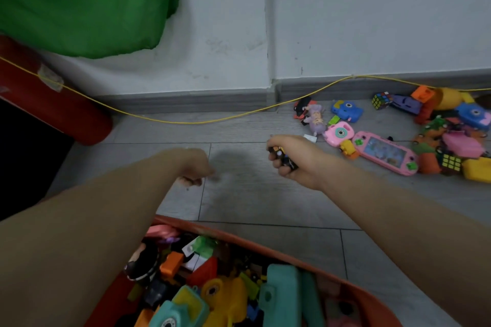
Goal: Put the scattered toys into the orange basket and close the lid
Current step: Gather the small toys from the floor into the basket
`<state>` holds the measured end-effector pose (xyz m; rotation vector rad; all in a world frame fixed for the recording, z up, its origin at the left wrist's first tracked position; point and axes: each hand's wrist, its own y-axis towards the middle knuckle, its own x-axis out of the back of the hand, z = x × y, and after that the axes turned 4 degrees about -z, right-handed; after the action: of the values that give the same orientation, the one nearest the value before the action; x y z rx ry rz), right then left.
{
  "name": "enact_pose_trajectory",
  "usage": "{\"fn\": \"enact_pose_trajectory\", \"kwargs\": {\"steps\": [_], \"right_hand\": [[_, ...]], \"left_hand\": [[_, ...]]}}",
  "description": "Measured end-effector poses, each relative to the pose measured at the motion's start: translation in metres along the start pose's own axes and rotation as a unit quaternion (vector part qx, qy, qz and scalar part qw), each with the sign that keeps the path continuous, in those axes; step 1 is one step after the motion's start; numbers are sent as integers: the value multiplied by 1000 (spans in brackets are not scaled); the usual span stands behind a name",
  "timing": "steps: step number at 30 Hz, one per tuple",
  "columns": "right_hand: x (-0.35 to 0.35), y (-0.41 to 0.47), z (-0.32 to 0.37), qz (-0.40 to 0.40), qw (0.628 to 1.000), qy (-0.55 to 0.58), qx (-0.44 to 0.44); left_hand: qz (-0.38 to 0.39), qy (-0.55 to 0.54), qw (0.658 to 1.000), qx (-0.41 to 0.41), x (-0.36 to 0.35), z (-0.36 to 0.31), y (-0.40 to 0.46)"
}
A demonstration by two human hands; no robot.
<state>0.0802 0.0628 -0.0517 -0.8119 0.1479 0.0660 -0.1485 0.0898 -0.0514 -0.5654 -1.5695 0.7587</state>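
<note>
The orange basket (pixel 255 244) lies at the bottom of the view, filled with several colourful toys. My right hand (pixel 295 159) hovers over the floor beyond it, shut on a small dark toy (pixel 283 158) with yellow marks. My left hand (pixel 196 167) hangs over the floor with its fingers curled in; nothing shows in it. Scattered toys lie at the right by the wall: a pink handheld game (pixel 385 152), a pink toy camera (pixel 338 133), a blue toy camera (pixel 346 111), a purple doll (pixel 316 119) and two puzzle cubes (pixel 382 100). The basket's lid is not visible.
A yellow cord (pixel 212 121) runs along the grey skirting board across the floor. A red padded roll (pixel 53 103) and green cloth (pixel 79 8) fill the left side. Grey floor tiles (pixel 252 194) lie between the basket and the toy pile.
</note>
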Motion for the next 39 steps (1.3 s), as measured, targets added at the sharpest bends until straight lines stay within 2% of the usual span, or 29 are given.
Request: {"fn": "enact_pose_trajectory", "kwargs": {"steps": [4,7,10,13,16,17,18,20,21,22,23,26,27,29,31,34,36,39], "right_hand": [[-11,-36,26,61,997,48,16],[-15,-75,50,122,985,115,29],[-20,-125,60,166,974,145,49],[-27,-169,51,210,971,84,72],[-36,-201,32,238,958,-117,110],[-38,-210,26,240,938,-215,131],[-39,-216,21,248,899,-327,154],[-39,-222,12,265,775,-538,199],[-37,-224,9,255,725,-599,224],[-35,-224,9,240,706,-619,249],[-32,-222,11,228,719,-602,262],[-10,-204,23,197,879,-388,197],[2,-195,29,162,910,-332,186],[32,-172,33,57,943,-269,190],[65,-145,26,-43,945,-256,198],[120,-112,1,-169,895,-366,190],[152,-103,-14,-205,868,-421,164],[186,-96,-26,-217,831,-489,155]], "left_hand": [[-10,-113,988,-105,27,-42,-48],[75,-205,962,-163,53,-54,-111],[157,-229,938,-209,70,-41,-171],[216,-157,941,-205,67,-24,-208],[238,-56,959,-145,46,-14,-223],[222,6,965,-137,38,-12,-225],[190,84,969,-136,33,-11,-227],[127,202,962,-136,30,-15,-232],[108,223,959,-136,32,-21,-235],[95,227,959,-139,35,-26,-238],[82,217,962,-145,39,-32,-241],[81,108,975,-176,49,-56,-236],[75,60,977,-191,52,-68,-232],[35,-11,973,-227,54,-98,-220],[-32,-44,965,-258,51,-129,-200],[-121,5,950,-288,31,-177,-165],[-129,42,951,-276,13,-203,-143],[-84,73,962,-247,-15,-233,-114]]}}
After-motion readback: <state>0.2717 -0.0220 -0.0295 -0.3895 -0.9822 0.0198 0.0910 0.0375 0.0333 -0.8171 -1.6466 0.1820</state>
